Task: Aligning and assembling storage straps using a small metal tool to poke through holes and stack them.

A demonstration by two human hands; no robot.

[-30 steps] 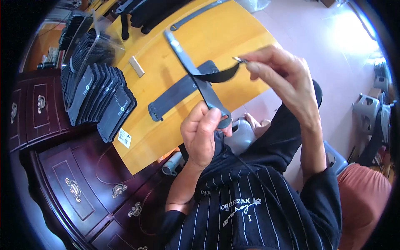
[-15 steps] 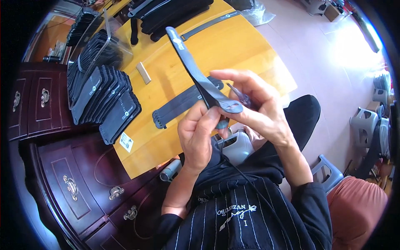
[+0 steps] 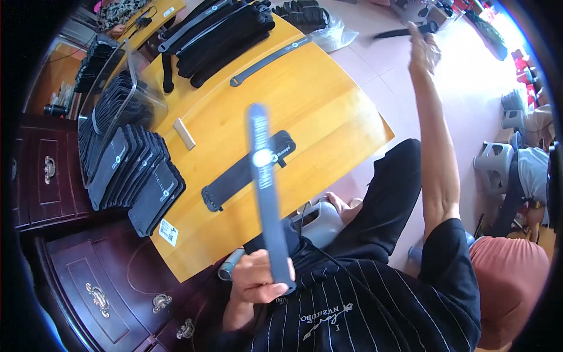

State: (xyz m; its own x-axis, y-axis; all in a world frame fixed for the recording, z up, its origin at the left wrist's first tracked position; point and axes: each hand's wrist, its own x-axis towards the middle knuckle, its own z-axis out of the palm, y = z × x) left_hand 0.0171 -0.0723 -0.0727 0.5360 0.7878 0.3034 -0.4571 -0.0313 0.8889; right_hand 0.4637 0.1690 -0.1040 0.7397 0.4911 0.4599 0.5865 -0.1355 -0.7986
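Note:
A grey strap with a round end and white print stands up from my left hand. The fingers and thumb of that hand are closed round its lower end, above my lap. Far out at the upper right, past the table edge, my right hand is at the end of a stretched arm. A blurred black strap crosses at its fingers and appears to be gripped there. On the yellow table lies a flat bundle of grey straps. Farther back rests a single grey strap.
Stacks of dark straps stand at the table's left, beside a clear plastic bin. More black straps are piled at the back. A small wooden block lies on the table. Dark wooden drawers are at the left, grey stools at the right.
My hands have parted: the right swung far out to the upper right, the left dropped toward my lap with the grey strap, now more upright. The whole view has shifted slightly.

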